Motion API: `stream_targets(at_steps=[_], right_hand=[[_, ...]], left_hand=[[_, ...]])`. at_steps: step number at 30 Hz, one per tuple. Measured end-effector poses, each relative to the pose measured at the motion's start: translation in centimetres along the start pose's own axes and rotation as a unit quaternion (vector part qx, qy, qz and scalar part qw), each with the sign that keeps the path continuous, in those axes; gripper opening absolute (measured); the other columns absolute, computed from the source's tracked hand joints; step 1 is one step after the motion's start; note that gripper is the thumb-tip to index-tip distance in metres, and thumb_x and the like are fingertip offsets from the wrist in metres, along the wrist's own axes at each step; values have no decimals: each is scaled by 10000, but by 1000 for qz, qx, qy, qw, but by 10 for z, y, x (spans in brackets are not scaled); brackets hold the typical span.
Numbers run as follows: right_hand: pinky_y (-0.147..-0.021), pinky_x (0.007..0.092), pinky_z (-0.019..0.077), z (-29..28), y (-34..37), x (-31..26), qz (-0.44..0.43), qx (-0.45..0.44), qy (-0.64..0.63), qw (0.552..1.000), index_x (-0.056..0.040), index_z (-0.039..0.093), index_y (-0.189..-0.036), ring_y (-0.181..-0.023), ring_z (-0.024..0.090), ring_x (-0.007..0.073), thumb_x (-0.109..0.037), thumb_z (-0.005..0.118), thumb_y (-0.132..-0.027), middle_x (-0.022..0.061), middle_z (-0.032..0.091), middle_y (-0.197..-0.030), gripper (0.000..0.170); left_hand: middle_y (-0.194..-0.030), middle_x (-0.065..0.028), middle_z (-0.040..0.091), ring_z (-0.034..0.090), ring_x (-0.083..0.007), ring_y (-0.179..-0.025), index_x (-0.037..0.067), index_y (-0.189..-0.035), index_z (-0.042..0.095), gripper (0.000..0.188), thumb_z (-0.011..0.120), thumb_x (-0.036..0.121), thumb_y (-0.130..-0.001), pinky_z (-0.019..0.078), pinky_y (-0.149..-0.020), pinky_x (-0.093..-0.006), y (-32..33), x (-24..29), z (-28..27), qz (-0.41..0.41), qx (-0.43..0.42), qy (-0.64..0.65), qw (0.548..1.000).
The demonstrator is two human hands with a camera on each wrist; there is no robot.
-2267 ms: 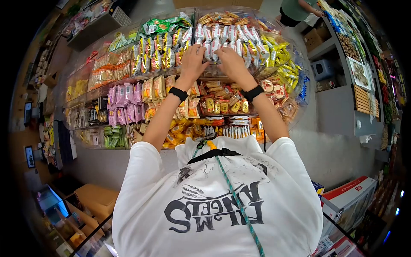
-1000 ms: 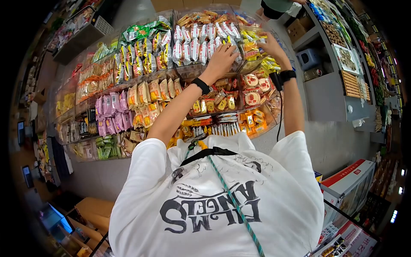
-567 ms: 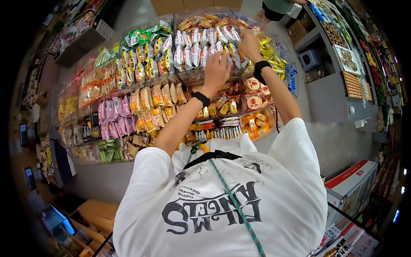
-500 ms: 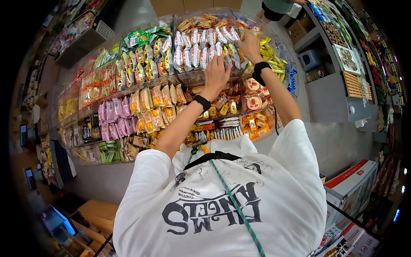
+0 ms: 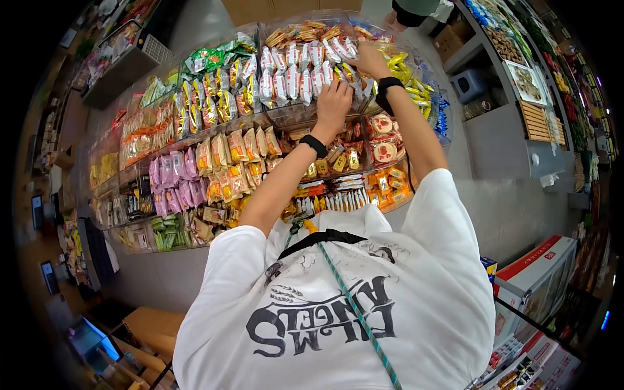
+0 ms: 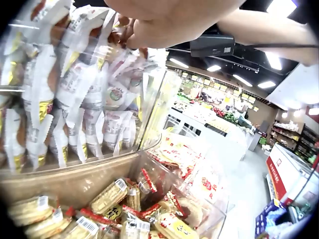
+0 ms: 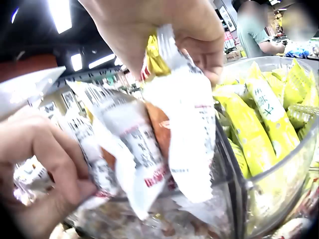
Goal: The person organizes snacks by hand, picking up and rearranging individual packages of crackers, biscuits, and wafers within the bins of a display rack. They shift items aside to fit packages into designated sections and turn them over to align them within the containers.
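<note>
White-wrapped snack packets point(image 5: 292, 81) stand in rows in a clear bin of the display rack. At the right end of these rows is my right hand point(image 5: 372, 62); in the right wrist view its curled fingers grip the top of a white snack packet point(image 7: 187, 119) with a gold end. Another white packet point(image 7: 132, 144) leans just beside it. My left hand point(image 5: 335, 106) is at the front edge of the same bin. Its bent fingers and thumb point(image 7: 37, 216) pinch the side of a white packet point(image 7: 102, 174) at the left of the right wrist view.
Yellow packets point(image 7: 249, 124) fill the bin to the right. In front lie small biscuit packs point(image 6: 112, 194) and round cracker packs point(image 5: 385, 153). Clear dividers point(image 7: 232, 184) part the bins. Past the rack are a grey counter point(image 5: 500, 143) and a person point(image 5: 416, 6).
My right hand has gone from the yellow packets leftward to the end of the white rows. My left hand has shifted slightly and its fingers are more bent.
</note>
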State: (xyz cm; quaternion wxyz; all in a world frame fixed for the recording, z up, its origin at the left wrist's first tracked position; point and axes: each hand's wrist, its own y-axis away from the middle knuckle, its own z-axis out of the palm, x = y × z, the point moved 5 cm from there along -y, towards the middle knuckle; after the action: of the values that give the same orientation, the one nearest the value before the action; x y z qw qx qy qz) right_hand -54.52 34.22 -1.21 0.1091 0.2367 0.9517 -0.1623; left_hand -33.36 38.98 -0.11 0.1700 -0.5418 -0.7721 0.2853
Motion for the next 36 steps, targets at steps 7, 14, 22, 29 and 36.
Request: stream_targets(at_steps=[7,14,22,29,36], right_hand=[[-821,477,507,-70,52,-63,-193,130,-134,963,-23,664,-1034,-925,634,367,-212,692,-829,161,688,-972,279],[-815,431,465,-45,101,-115,-234,55,8,971,-67,680,-914,-968,579,301,-49,665,-730,102,659,-890,186],[-725,416,458,-37,111,-98,-279,153,-39,947,-60,610,-938,-852,571,292,-44,651,-777,93,624,-830,166],[-691,428,470,-62,102,-96,-205,277,-161,925,-28,557,-885,-777,591,324,-74,614,-901,129,631,-824,76],[-602,403,470,-98,78,-104,-90,202,-254,941,-6,551,-903,-674,619,312,-219,625,-943,160,671,-857,229]], left_hand=[[-1031,-95,618,537,-276,-1037,46,-1002,613,227,645,25,-778,424,-892,-410,35,-28,-45,4,34,146,989],[-1041,-90,593,529,-278,-1068,33,-973,612,326,764,166,-716,409,-925,-422,8,-61,-48,7,29,122,992],[-1029,-86,608,541,-280,-1061,35,-937,627,305,774,234,-759,404,-932,-430,27,-80,-41,-15,14,112,994],[-1118,-133,593,513,-293,-1122,7,-1167,559,512,772,252,-770,377,-974,-419,17,-65,-42,-74,11,135,988],[-1183,-156,601,588,-247,-1058,-12,-1307,468,612,745,302,-860,473,-895,-385,-16,-76,-40,-213,88,448,864]])
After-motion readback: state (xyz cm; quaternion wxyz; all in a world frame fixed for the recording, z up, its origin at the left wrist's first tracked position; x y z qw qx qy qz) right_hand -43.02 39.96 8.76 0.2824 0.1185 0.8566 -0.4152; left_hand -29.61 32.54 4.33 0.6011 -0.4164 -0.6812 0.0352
